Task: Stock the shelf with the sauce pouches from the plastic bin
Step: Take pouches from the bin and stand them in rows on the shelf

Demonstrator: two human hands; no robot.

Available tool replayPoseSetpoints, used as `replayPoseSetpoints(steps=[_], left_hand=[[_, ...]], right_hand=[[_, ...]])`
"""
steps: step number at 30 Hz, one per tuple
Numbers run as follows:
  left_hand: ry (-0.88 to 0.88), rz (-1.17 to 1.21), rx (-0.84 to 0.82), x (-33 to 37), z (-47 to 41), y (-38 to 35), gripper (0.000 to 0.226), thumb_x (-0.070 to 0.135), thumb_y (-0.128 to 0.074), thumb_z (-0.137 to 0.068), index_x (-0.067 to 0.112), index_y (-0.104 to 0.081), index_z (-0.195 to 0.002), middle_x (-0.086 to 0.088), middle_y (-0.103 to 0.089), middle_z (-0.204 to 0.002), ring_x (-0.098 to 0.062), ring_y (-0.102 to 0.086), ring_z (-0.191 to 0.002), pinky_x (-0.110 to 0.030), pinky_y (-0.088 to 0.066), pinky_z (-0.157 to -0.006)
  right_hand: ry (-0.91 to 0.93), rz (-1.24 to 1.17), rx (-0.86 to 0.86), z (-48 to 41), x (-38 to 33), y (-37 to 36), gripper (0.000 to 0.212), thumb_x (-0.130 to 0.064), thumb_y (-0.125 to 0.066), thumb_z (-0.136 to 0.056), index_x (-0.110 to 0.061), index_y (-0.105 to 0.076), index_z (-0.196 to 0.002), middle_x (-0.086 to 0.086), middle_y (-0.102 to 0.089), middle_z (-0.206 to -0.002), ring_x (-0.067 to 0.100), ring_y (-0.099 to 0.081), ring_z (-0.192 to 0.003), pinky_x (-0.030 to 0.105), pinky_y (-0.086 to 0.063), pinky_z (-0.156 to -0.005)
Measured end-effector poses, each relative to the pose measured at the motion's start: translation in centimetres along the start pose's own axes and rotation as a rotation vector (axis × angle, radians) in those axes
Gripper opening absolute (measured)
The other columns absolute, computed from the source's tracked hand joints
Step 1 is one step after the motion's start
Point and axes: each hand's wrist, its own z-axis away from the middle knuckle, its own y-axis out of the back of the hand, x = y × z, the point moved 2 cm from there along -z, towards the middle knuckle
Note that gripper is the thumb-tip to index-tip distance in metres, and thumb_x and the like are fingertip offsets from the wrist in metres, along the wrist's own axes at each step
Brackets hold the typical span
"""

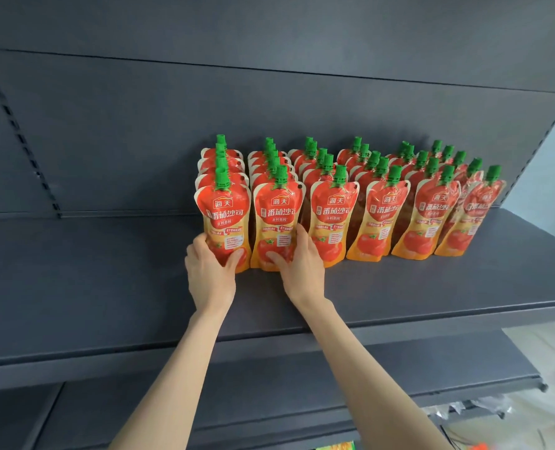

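Forearms (172, 368) rise to the shelf (100, 274), where the left hand (208, 271) clamps the leftmost front sauce pouch (225, 219) and the right hand (300, 266) the second front pouch (277, 219), each thumb on the printed face and fingers curled round an outer edge. Seat both bases flat, upright and level with the neighbouring front pouches (380, 222). Open shelf surface lies to the left; the front lip (448, 315) runs near the wrists.

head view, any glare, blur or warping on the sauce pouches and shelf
Head view: soft even light, slight glare streaks on the glossy sauce pouches; head view: front labels at left sharp, the rightmost pouch smeared; head view: wide-angle bowing of the shelf edge, lower right corner washed out.
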Motion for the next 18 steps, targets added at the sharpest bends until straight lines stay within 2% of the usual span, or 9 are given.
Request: replayPoseSetpoints(steps=[5, 18], left_hand=[[0.015, -0.015, 0.001, -0.02, -0.08, -0.1, 0.062, 0.036, -0.07, -0.079, 0.01, -0.04, -0.127, -0.013, -0.049, -0.127, -0.028, -0.049, -0.117, -0.043, -0.049, -0.086], [0.006, -0.042, 0.007, 0.14, 0.12, 0.1, 0.064, 0.036, -0.069, -0.081, 0.009, -0.038, -0.13, -0.015, -0.048, -0.128, -0.029, -0.048, -0.118, -0.042, -0.049, -0.085]], right_hand=[[0.005, 0.042, -0.006, -0.05, -0.01, -0.21, 0.072, -0.039, -0.06, -0.089, -0.014, -0.023, -0.146, 0.007, -0.047, -0.141, 0.025, -0.05, -0.124, 0.037, -0.049, -0.095], [0.004, -0.003, 0.016, 0.08, 0.01, -0.07, 0.071, -0.038, -0.064, -0.087, -0.013, -0.027, -0.142, 0.006, -0.05, -0.139, 0.023, -0.052, -0.122, 0.035, -0.049, -0.093]])
